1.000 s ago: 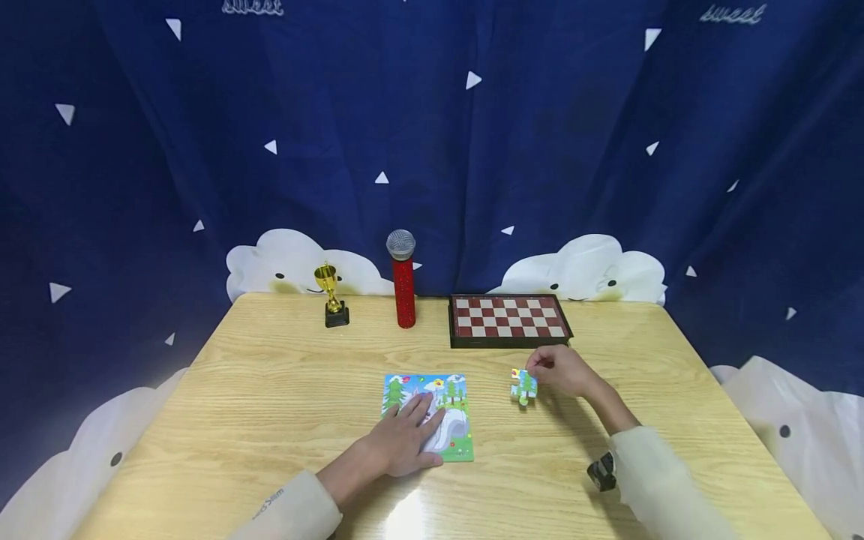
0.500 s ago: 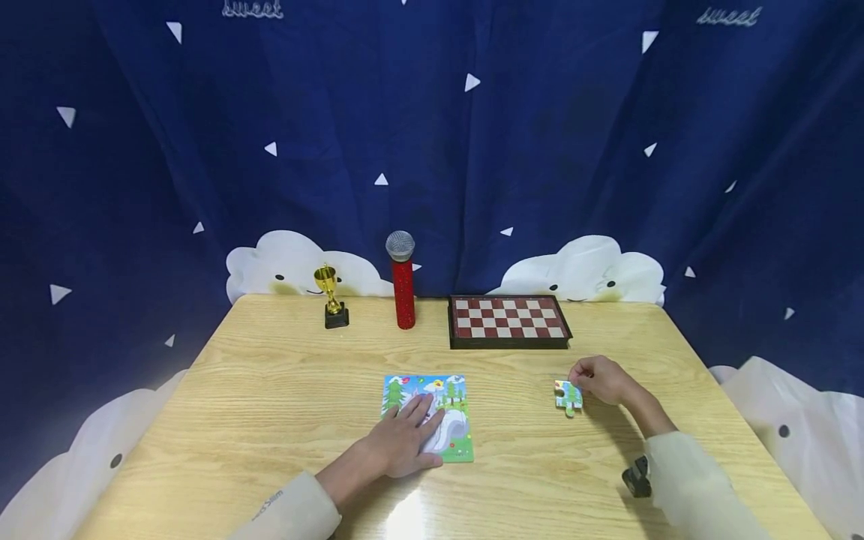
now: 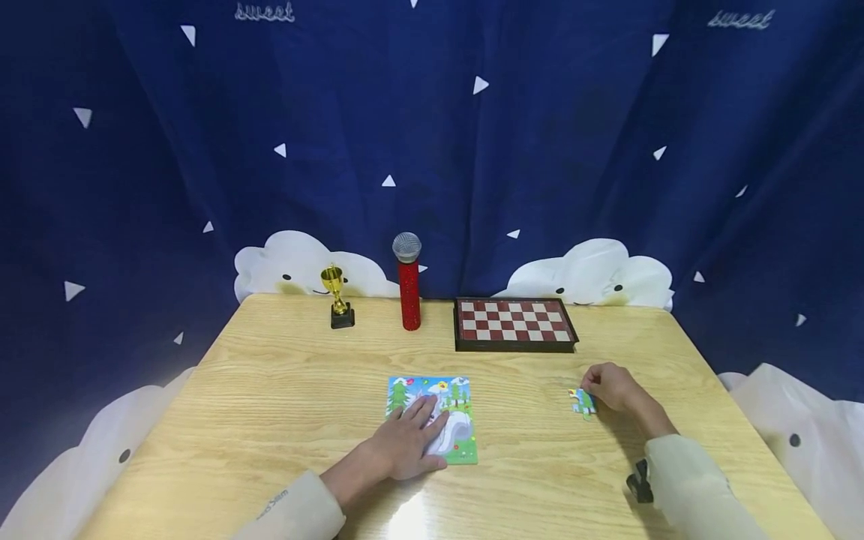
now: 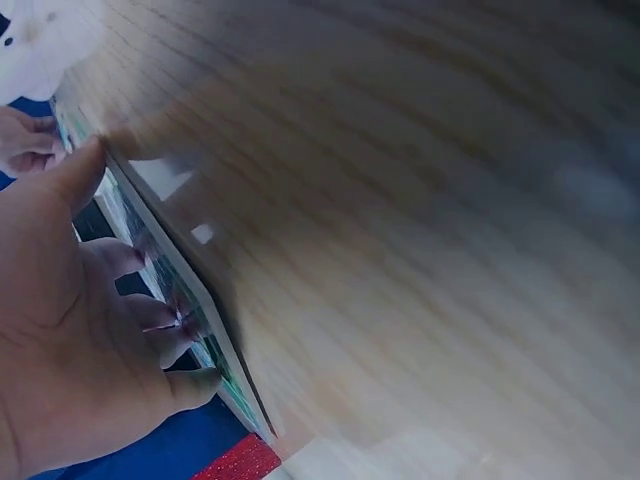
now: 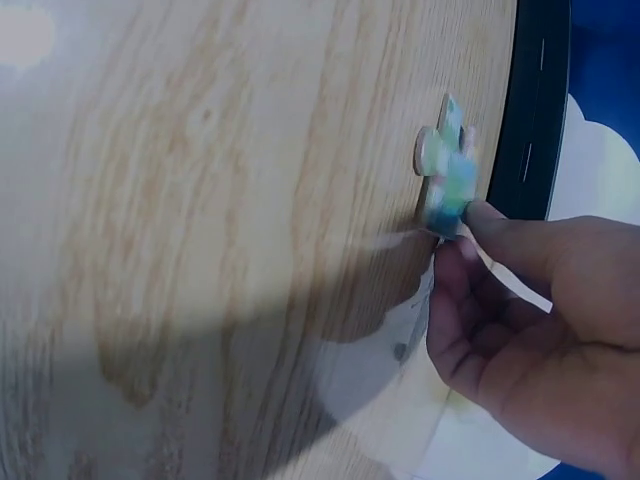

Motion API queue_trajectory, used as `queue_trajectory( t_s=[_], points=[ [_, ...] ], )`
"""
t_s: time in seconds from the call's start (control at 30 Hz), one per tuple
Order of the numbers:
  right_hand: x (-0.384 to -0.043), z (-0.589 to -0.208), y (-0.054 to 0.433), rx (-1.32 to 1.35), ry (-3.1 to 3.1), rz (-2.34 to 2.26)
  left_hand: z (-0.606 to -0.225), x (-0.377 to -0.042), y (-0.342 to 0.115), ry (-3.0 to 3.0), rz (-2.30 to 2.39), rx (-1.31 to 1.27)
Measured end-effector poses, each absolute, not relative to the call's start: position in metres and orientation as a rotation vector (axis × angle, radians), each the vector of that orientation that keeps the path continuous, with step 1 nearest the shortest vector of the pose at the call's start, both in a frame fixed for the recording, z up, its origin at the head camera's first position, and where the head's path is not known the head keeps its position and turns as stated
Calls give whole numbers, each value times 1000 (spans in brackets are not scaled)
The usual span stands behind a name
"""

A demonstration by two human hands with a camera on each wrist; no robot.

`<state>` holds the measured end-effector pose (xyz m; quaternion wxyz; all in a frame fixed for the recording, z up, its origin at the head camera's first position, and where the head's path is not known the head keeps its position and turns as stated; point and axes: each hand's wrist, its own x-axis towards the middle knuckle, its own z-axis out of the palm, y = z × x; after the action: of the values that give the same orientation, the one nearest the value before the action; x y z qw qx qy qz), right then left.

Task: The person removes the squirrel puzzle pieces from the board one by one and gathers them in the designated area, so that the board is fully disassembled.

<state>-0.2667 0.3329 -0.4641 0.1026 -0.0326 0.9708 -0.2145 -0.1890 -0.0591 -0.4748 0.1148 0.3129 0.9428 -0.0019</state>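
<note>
A square jigsaw puzzle (image 3: 462, 442) with trees, flowers and a pale animal lies flat on the table. Spread fingers of my left hand (image 3: 405, 442) rest on its picture, hiding part of the middle; the left wrist view shows the thumb by the puzzle's edge (image 4: 190, 260). To the right, my right hand (image 3: 614, 388) pinches a jigsaw piece (image 3: 583, 403) between thumb and index finger. In the right wrist view this piece (image 5: 447, 175) is tilted above the wood, tabs pointing away from the fingertips; its print is blue and green.
A black-framed chessboard (image 3: 516, 324) lies at the back right of the wooden table (image 3: 290, 375). Left of it stand a red microphone (image 3: 409, 289) and a small gold trophy cup (image 3: 337, 296). A dark blue curtain (image 3: 432, 135) hangs behind the table.
My right hand has carried the jigsaw piece to the right, away from the puzzle, and turned it. The left hand stays on the puzzle. The head view has shifted slightly.
</note>
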Motion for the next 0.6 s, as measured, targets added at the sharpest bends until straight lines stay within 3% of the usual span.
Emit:
queue_trajectory(
  t_s=[0.27, 0.6],
  points=[
    [-267, -460, 316, -170, 2886, -641, -477, -190, -63, 2762, 12, 943],
    [-272, -451, 249, -308, 2873, -799, -468, -186, -80, 2757, 135, 924]
  ],
)
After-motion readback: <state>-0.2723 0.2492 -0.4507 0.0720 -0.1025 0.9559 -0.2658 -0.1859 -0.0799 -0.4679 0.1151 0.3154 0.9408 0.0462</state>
